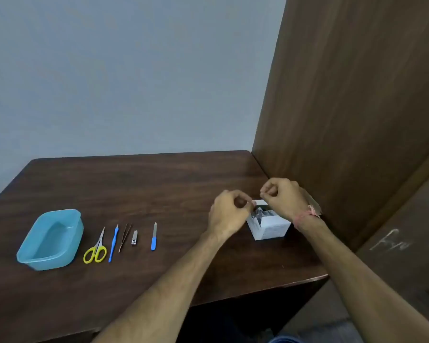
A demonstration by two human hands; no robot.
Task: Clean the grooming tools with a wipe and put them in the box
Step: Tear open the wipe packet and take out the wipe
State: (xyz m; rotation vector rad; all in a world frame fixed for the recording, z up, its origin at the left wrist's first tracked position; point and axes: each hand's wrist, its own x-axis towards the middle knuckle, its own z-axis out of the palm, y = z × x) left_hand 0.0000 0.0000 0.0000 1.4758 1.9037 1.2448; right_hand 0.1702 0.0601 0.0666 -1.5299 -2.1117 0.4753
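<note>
Five grooming tools are laid in a row on the desk (139, 189), spaced apart so that each can be picked up singly: yellow-handled scissors (96, 248), a blue-handled pusher (113, 243), tweezers (124, 236), a nail clipper (134, 237) and a blue-handled nail file (154, 236). None is yet handled. The blue box (50, 240) is set just left of the scissors, open side up, ready to receive them. Well to the right, an opened white carton of wipes (270, 225) stands near the wooden partition (352, 95). Above it, a small white item, judged to be a wipe sachet, appears to be pinched between the curled fingers of the left hand (229, 212) and of the right hand (281, 198), presumably for tearing open; the item itself is too small to be identified. A thread band (307, 214) is worn on the right wrist.
</note>
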